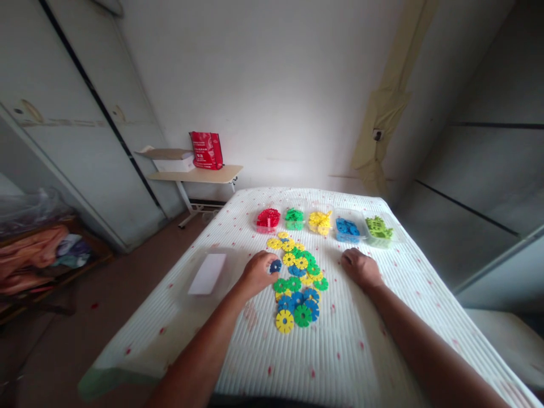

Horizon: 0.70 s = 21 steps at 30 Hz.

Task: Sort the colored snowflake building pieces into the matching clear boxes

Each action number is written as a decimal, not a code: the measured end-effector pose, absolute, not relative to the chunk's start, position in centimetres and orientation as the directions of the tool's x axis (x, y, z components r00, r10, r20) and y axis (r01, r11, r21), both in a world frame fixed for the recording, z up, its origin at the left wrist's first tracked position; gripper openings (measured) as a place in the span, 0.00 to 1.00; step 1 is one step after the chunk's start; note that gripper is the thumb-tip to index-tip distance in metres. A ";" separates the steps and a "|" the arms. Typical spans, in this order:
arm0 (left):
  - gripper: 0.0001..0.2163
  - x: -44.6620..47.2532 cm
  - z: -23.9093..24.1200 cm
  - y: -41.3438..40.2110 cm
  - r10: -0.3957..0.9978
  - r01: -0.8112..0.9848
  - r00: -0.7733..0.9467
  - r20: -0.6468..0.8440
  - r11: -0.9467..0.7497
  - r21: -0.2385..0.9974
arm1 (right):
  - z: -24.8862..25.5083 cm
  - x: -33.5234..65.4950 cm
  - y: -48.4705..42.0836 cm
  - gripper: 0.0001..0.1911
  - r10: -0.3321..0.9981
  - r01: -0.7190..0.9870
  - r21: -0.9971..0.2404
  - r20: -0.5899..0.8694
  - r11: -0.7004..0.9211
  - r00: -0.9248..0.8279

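Observation:
My left hand [258, 273] pinches a dark blue notched plastic disc [276, 266] between thumb and fingers, at the left edge of a loose pile. That pile lies flat on the cloth and mixes yellow discs [284, 321], green discs [302, 315] and blue discs [285, 304], many of them overlapping. To the right of the pile, my right hand [360, 266] rests on the table with its fingers curled in. Nothing shows in it, and it sits just below the clear tub of blue pieces [348, 228].
Along the far side stand tubs of red pieces [268, 219], green pieces [294, 217], yellow pieces [320, 221] and lime-green pieces [379, 229]. A white rectangular card [208, 274] lies on the left of the white ribbed tablecloth [340, 351]. Behind, a side table [204, 174] bears a red bag [206, 151].

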State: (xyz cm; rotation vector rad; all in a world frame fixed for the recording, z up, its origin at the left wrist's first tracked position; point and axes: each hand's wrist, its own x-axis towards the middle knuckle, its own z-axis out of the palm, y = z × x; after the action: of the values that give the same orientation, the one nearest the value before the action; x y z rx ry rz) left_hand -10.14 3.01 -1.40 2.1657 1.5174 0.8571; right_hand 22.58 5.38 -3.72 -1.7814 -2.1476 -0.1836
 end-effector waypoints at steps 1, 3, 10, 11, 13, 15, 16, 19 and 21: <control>0.13 -10.2 -1.8 3.2 0.935 0.711 0.208 0.286 -0.346 0.613 | -3.7 22.6 5.4 0.12 0.921 0.962 -0.147 0.351 0.229 -0.166; 0.14 -10.2 -2.5 3.3 0.937 0.706 0.175 0.303 -0.334 0.624 | -3.5 22.3 5.2 0.13 0.895 0.917 -0.227 0.386 0.328 -0.224; 0.14 -10.5 -4.0 3.0 0.938 0.687 0.166 0.304 -0.331 0.647 | -1.6 16.4 2.7 0.18 0.676 0.627 -0.273 0.430 0.729 -0.599; 0.14 -10.6 -4.0 3.0 0.942 0.685 0.152 0.300 -0.320 0.655 | -1.5 15.5 2.4 0.18 0.670 0.628 -0.256 0.416 0.735 -0.615; 0.14 -10.9 -4.0 3.0 0.949 0.683 0.122 0.292 -0.294 0.669 | -1.5 14.3 2.2 0.19 0.678 0.655 -0.212 0.387 0.725 -0.625; 0.15 -11.0 -3.9 3.0 0.955 0.682 0.092 0.283 -0.268 0.681 | -1.8 13.4 2.3 0.20 0.699 0.693 -0.171 0.358 0.701 -0.619; 0.15 -11.1 -3.9 3.0 0.957 0.680 0.080 0.279 -0.257 0.686 | -2.0 13.0 2.4 0.21 0.708 0.706 -0.154 0.341 0.691 -0.619; 0.15 -11.2 -4.0 3.0 0.956 0.670 0.068 0.285 -0.255 0.697 | -2.3 11.6 2.6 0.21 0.712 0.715 -0.116 0.286 0.690 -0.641; 0.15 -11.3 -4.2 3.0 0.952 0.660 0.071 0.296 -0.268 0.702 | -2.5 10.6 2.8 0.23 0.702 0.704 -0.106 0.271 0.702 -0.659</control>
State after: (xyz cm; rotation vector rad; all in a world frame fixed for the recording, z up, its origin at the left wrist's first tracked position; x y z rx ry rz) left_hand -11.26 3.04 -4.18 1.9725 1.6015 1.0370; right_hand 10.58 2.76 -2.48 -1.1107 -2.6209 -0.0114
